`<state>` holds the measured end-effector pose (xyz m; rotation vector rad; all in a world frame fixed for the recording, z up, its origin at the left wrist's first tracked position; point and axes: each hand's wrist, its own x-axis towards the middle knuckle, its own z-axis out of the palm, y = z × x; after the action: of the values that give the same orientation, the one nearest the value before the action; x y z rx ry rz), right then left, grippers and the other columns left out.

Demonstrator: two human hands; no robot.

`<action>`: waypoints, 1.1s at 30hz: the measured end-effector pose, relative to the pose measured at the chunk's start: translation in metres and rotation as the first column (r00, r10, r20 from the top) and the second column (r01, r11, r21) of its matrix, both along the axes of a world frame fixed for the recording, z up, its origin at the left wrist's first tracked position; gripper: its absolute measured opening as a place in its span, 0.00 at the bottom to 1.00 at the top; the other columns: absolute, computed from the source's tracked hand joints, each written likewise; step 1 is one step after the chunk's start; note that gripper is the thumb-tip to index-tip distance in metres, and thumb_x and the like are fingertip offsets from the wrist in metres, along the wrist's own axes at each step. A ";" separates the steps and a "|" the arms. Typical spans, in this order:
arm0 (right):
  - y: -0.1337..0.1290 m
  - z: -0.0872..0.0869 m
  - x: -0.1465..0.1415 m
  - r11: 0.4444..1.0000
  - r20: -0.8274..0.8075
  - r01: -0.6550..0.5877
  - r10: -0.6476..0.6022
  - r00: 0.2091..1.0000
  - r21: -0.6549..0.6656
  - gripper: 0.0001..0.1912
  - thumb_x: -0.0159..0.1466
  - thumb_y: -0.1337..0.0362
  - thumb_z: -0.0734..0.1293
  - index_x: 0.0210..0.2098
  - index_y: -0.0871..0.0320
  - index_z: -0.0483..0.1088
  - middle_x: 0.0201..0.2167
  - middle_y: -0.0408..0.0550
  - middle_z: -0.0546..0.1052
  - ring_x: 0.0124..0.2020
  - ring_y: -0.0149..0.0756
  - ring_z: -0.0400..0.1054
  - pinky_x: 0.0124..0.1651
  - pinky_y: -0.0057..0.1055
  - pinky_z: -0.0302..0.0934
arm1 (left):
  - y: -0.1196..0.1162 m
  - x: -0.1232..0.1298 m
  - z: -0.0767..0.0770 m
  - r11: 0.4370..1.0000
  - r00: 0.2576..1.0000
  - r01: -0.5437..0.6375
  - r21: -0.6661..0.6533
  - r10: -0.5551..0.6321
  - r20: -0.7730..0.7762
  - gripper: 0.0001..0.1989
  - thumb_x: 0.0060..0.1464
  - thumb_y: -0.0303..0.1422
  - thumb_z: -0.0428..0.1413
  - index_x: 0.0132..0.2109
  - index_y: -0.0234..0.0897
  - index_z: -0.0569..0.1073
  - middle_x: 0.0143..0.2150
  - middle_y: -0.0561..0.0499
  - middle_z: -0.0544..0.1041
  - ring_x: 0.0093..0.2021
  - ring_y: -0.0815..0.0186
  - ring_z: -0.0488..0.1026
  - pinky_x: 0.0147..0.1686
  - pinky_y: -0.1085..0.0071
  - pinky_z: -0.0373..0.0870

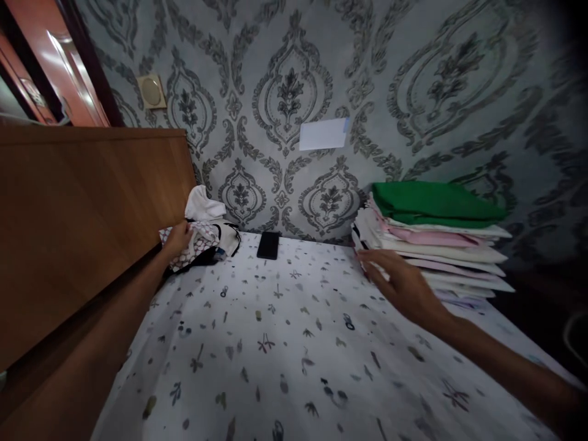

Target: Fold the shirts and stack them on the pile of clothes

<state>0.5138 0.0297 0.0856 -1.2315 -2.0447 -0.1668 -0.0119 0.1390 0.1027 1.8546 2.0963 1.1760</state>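
Note:
At the left, my left hand is closed on a patterned cloth, white with dark rounded shapes, which lies on a small heap of clothes. A crumpled white cloth sits at the back of that heap, against the wooden panel. My right hand has its fingers stretched out along the left side of a stack of folded clothes. Whether the fingertips touch the stack is hard to make out. A folded green garment tops the stack, above pink, white and cream layers.
A black phone lies near the wall on the printed bedsheet. The wooden panel borders the left side. On the patterned wall are a white paper and a round switch. A reddish door stands at upper left.

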 end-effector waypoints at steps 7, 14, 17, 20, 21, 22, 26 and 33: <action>-0.057 0.012 -0.100 0.921 -0.251 -0.259 0.188 0.950 -0.291 0.19 0.69 0.52 0.60 0.53 0.52 0.72 0.50 0.56 0.78 0.46 0.47 0.76 0.34 0.37 0.72 | -0.030 0.045 0.069 0.989 0.939 0.004 0.147 -0.055 0.340 0.09 0.51 0.39 0.54 0.34 0.40 0.65 0.26 0.57 0.65 0.26 0.67 0.65 0.28 0.73 0.65; -0.094 0.044 -0.181 0.926 -0.316 -0.335 0.270 0.910 -0.173 0.41 0.61 0.62 0.65 0.71 0.54 0.48 0.58 0.57 0.72 0.54 0.49 0.71 0.48 0.41 0.70 | -0.163 0.170 0.077 0.462 0.447 0.884 -0.079 -0.782 0.434 0.11 0.49 0.39 0.60 0.32 0.35 0.71 0.26 0.55 0.70 0.27 0.70 0.66 0.27 0.75 0.61; -0.111 0.030 -0.170 0.892 -0.247 -0.347 0.280 0.928 -0.290 0.42 0.58 0.71 0.60 0.71 0.50 0.48 0.43 0.47 0.79 0.39 0.43 0.76 0.37 0.35 0.69 | -0.209 0.186 0.058 0.425 0.418 0.900 -0.095 -0.781 0.464 0.08 0.49 0.34 0.61 0.33 0.36 0.69 0.27 0.56 0.69 0.28 0.70 0.64 0.28 0.75 0.60; -0.130 0.006 -0.149 0.931 -0.127 -0.247 0.220 0.967 -0.270 0.39 0.56 0.75 0.58 0.66 0.49 0.57 0.43 0.46 0.80 0.40 0.43 0.76 0.38 0.36 0.70 | -0.237 0.183 0.036 0.419 0.416 0.900 -0.124 -0.735 0.536 0.10 0.47 0.30 0.61 0.36 0.38 0.69 0.29 0.57 0.67 0.29 0.71 0.63 0.27 0.76 0.59; -0.138 -0.002 -0.144 0.956 -0.089 -0.204 0.189 0.978 -0.209 0.38 0.57 0.75 0.58 0.66 0.50 0.57 0.46 0.49 0.79 0.43 0.45 0.75 0.41 0.39 0.71 | -0.244 0.181 0.030 0.419 0.407 0.899 -0.129 -0.686 0.603 0.11 0.47 0.30 0.62 0.38 0.39 0.69 0.30 0.58 0.68 0.28 0.72 0.63 0.26 0.77 0.59; -0.146 -0.010 -0.141 0.979 -0.059 -0.164 0.157 0.986 -0.123 0.37 0.59 0.75 0.59 0.67 0.51 0.56 0.50 0.53 0.77 0.48 0.48 0.74 0.45 0.42 0.71 | -0.249 0.180 0.024 0.433 0.392 0.893 -0.122 -0.616 0.683 0.12 0.46 0.32 0.62 0.39 0.39 0.69 0.30 0.58 0.68 0.26 0.73 0.63 0.24 0.78 0.58; -0.185 -0.033 -0.149 0.958 0.059 -0.151 0.141 0.988 0.245 0.36 0.64 0.71 0.65 0.68 0.47 0.54 0.64 0.59 0.65 0.66 0.52 0.59 0.61 0.55 0.61 | -0.258 0.185 0.005 0.578 0.249 0.814 -0.053 -0.264 0.932 0.19 0.43 0.35 0.67 0.41 0.40 0.68 0.31 0.58 0.69 0.22 0.75 0.64 0.21 0.78 0.62; -0.203 -0.043 -0.161 0.887 0.234 -0.338 0.272 0.933 0.315 0.09 0.65 0.74 0.64 0.38 0.54 0.72 0.56 0.53 0.75 0.64 0.44 0.63 0.64 0.54 0.60 | -0.246 0.188 -0.030 0.511 0.222 0.858 -0.044 -0.292 0.930 0.16 0.51 0.36 0.61 0.47 0.40 0.70 0.38 0.50 0.76 0.36 0.67 0.75 0.38 0.72 0.73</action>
<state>0.3526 -0.1733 0.0430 -0.6821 -2.2177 -0.4882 0.1758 -0.1071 0.0722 1.1436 0.7685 0.7780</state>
